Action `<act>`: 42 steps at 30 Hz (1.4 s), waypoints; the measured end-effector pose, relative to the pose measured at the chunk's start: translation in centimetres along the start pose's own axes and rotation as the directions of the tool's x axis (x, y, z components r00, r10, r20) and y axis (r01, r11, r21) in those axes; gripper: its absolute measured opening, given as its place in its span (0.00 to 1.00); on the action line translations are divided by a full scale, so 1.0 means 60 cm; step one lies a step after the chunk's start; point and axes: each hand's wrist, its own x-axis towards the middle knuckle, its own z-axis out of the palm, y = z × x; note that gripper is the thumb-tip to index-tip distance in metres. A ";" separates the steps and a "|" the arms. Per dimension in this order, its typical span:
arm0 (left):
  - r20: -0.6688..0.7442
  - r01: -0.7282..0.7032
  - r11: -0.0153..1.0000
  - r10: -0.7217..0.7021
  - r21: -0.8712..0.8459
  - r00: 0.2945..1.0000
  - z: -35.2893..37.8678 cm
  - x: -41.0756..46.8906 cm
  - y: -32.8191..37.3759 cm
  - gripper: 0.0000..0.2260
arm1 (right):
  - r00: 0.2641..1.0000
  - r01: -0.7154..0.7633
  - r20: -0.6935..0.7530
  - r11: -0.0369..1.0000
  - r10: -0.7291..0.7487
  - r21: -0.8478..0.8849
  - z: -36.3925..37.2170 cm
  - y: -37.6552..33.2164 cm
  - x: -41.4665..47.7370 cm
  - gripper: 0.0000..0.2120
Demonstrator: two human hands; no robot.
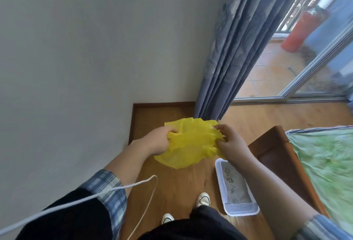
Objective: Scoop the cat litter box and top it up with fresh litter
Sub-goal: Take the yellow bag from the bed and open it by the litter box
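Fingers (172, 130) of our left hand (156, 141) and right hand (234, 143) are pinching a yellow plastic bag (191, 144) open, the white rectangular litter box (241, 208) looking unscooped.

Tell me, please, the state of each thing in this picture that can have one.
yellow bag, crumpled, held in the air between both hands.
left hand, grips the bag's left edge.
right hand, pinches the bag's right edge.
litter box, on the floor, uncovered, grey litter with clumps inside.
curtain, gathered in folds, hanging to the floor.
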 end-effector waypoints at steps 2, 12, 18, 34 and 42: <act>-0.011 0.049 0.999 -0.049 -0.002 0.999 0.011 0.015 0.005 0.21 | 0.998 -0.010 -0.058 0.997 0.006 -0.074 -0.016 0.015 0.011 0.21; -0.159 0.051 0.976 -0.018 0.210 0.987 0.040 0.117 0.077 0.19 | 0.997 -0.062 -0.051 0.954 0.049 -0.292 -0.091 0.088 0.118 0.14; -0.330 0.082 0.975 -0.009 0.207 0.944 0.047 0.220 0.159 0.07 | 0.950 -0.293 0.006 0.884 0.312 0.364 -0.147 0.094 0.192 0.06; -0.103 0.159 0.745 -0.293 -0.648 0.951 0.042 0.407 0.361 0.11 | 0.985 -0.155 -0.098 0.973 0.140 -0.172 -0.299 0.176 0.331 0.14; -0.119 0.059 0.997 -0.063 -0.040 0.991 0.045 0.476 0.339 0.13 | 0.862 -0.315 0.146 0.285 0.486 0.905 -0.374 0.150 0.355 0.13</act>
